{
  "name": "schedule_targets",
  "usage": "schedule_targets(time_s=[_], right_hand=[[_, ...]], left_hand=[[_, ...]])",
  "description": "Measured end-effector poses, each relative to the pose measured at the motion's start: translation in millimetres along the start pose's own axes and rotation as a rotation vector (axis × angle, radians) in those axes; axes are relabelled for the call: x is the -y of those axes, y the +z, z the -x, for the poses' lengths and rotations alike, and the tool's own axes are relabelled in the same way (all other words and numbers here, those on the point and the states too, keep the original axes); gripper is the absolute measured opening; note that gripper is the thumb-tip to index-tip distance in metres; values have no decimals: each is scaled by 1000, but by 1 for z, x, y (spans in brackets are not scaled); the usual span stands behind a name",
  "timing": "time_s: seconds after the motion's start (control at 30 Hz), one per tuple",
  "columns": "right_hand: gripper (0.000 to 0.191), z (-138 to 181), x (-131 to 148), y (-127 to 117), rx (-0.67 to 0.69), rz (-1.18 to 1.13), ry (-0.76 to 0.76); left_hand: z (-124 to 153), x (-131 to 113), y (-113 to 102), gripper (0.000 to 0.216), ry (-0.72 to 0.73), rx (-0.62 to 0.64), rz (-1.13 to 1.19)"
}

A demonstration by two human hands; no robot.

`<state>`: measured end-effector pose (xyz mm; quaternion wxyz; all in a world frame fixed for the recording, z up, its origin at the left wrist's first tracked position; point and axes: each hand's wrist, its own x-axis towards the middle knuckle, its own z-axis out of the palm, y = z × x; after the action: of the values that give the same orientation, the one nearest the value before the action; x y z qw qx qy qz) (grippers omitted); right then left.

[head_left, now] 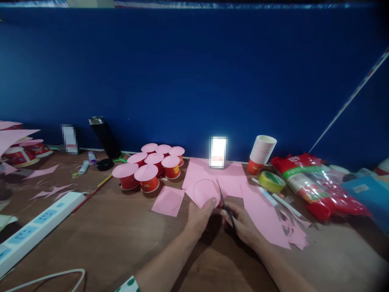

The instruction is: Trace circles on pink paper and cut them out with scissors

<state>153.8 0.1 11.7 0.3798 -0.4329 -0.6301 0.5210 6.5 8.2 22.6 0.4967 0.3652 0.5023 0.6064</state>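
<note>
My left hand (199, 217) pinches a pink paper piece (204, 192) with a pencilled circle on it, held just above the wooden table (121, 243). My right hand (241, 223) grips dark scissors (225, 205), whose blades point up into the right edge of that paper. Another pink square with a drawn circle (168, 200) lies flat to the left of my hands. Larger pink sheets (231, 178) lie behind and to the right.
Several red cups capped with pink discs (150, 168) stand at the back left. A stack of paper cups (261, 152), a green tape roll (271, 181), pens (275, 198) and a red packet (316, 184) sit on the right. A white power strip (33, 229) lies on the left. Pink scraps (293, 233) are scattered.
</note>
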Motion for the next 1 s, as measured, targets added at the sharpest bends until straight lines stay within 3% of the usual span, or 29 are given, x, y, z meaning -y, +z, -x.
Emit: schedule_targets(time_s=[1.0], right_hand=[[33, -1, 2, -1, 9, -11, -53]], left_hand=[[3, 1, 1, 29, 23, 57, 51]])
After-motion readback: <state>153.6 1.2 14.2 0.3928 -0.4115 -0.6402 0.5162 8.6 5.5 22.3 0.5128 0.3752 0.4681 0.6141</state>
